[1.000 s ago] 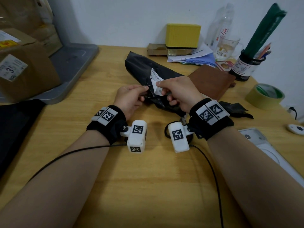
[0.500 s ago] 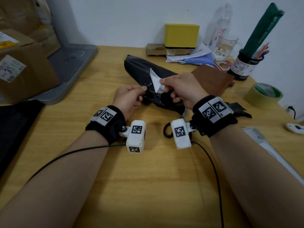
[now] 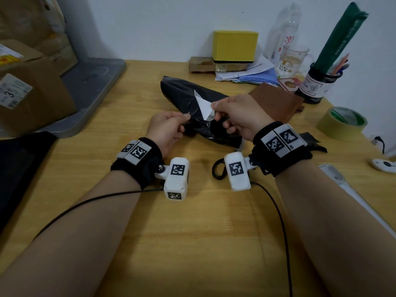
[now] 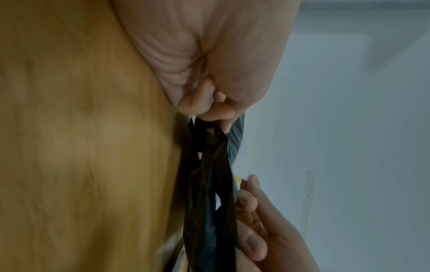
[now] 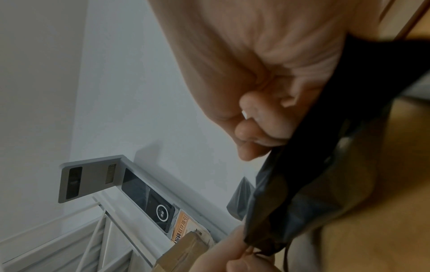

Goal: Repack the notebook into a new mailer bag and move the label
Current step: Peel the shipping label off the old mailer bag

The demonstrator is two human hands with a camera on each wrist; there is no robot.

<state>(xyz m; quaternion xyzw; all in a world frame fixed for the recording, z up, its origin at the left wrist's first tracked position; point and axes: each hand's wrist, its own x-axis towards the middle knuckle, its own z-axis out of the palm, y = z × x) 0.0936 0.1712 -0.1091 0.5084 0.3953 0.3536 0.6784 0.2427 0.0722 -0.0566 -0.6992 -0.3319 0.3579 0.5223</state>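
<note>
White label (image 3: 205,108) half-peeled off crumpled black mailer bag (image 3: 182,97)

My wooden bench (image 3: 205,243) carries the black mailer bag (image 3: 182,97). Right of the bag lie a brown notebook (image 3: 276,103) and a tape roll (image 3: 341,123); behind it, a yellow box (image 3: 234,47); left, a grey tray (image 3: 92,86).

Left hand (image 3: 166,130): pinches the near edge of the black mailer bag (image 3: 184,97).
Right hand (image 3: 240,113): pinches the white label (image 3: 203,106), partly lifted off the bag.
Notebook (image 3: 276,103): brown, flat on the table (image 3: 192,232), right of the bag.
Tape roll (image 3: 341,123): far right.
Yellow box (image 3: 234,47): far, against the wall.
Cardboard box (image 3: 27,91): far left.
</note>
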